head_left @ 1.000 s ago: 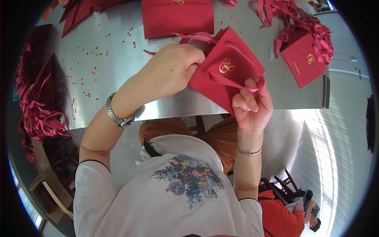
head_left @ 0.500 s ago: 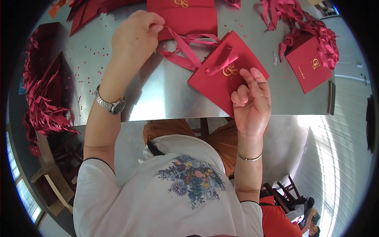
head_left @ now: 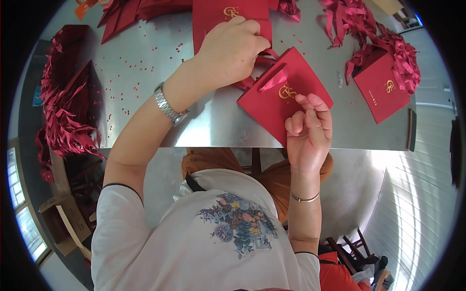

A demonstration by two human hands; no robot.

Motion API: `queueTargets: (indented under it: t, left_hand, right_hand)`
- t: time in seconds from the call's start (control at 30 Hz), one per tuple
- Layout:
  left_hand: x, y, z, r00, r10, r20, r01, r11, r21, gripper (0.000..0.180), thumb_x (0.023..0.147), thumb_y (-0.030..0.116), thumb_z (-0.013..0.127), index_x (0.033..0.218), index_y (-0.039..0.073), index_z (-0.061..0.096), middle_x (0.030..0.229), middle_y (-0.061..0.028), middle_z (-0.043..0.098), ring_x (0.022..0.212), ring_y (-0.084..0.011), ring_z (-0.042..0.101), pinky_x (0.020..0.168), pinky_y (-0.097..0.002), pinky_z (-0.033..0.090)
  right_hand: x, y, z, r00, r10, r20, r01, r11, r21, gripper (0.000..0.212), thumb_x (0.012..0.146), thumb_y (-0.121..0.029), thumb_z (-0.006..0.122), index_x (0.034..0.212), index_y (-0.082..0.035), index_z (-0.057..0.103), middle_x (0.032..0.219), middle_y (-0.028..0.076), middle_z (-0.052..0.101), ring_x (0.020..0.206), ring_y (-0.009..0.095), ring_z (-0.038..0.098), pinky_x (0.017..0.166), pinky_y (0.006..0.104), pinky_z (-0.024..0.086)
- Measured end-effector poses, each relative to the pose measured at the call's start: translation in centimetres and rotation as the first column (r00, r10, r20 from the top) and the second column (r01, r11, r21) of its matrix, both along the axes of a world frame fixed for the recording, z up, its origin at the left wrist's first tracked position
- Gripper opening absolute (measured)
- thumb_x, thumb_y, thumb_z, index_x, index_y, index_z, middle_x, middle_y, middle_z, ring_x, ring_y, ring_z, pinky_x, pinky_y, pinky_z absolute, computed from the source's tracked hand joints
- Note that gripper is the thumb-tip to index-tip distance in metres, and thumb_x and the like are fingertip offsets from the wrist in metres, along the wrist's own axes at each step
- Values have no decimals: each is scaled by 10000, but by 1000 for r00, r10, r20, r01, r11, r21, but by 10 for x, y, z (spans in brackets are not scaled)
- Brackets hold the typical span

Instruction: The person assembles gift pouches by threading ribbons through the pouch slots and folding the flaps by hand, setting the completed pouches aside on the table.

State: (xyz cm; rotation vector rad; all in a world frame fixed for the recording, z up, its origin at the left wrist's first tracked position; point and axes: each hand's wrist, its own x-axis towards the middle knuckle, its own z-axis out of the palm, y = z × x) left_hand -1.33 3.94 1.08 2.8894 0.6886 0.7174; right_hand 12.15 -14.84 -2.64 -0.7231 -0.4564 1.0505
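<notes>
A red paper bag with a gold emblem lies tilted on the metal table, close to its front edge. Pink-red satin ribbon runs from its upper end. My left hand is closed over that ribbon, back of the hand up; its fingertips are partly hidden beside the bag's upper edge. My right hand lies palm up over the bag's lower right edge, fingers curled in. Whatever the right fingers pinch is too small to make out. Behind my left hand lies another red bag, partly covered by it.
Red bags with bunched ribbons are heaped at the left. At the right lies a bag under a ribbon tangle. Several flat red bags lie at the back. Small red dots dot the metal table. A cardboard box stands lower left.
My left hand has swung right and slightly down, from the far end of the ribbon to near the bag's upper edge. My right hand stays in nearly the same curled pose at the bag.
</notes>
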Motion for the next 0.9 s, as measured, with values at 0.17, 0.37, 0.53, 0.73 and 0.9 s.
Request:
queueTargets:
  t: [0.17,0.37,0.53,0.73,0.9]
  left_hand:
    - [7,-1,-9,983,186,-10,-186,982,-41,84,805,92,654,871,85,706,915,-31,645,903,-263,603,767,-374,512]
    - [11,9,-28,945,260,198,-223,956,-190,81,806,105,606,831,73,676,859,-71,618,822,-299,629,682,-423,521]
    - [11,12,-29,947,275,165,-244,952,-186,89,810,108,602,852,67,669,870,-82,618,810,-307,632,693,-425,517]
    - [-7,10,-14,915,205,346,-114,957,-265,148,815,128,606,930,79,686,911,-99,636,844,-316,629,748,-406,514]
    - [-23,-13,-8,994,-23,109,34,995,-93,135,776,105,678,910,91,678,893,-34,619,856,-251,624,687,-368,515]
  right_hand:
    - [-3,0,3,999,-33,10,33,999,-41,223,984,-38,457,1196,-25,528,1132,118,619,653,93,500,610,234,429]
    - [-7,4,9,997,-72,6,72,985,-160,223,966,-13,469,1181,-11,527,1082,122,616,663,104,518,624,239,459]
    - [-10,5,9,995,-85,48,91,984,-155,225,959,-6,470,1176,-4,528,1067,123,617,676,106,531,620,235,463]
    - [-9,3,8,995,-79,65,89,980,-180,220,959,-2,465,1167,-2,536,1064,116,623,678,107,536,619,233,459]
    - [-10,3,8,994,-76,83,90,981,-174,212,957,1,466,1152,-2,550,1063,116,630,673,107,530,613,240,447]
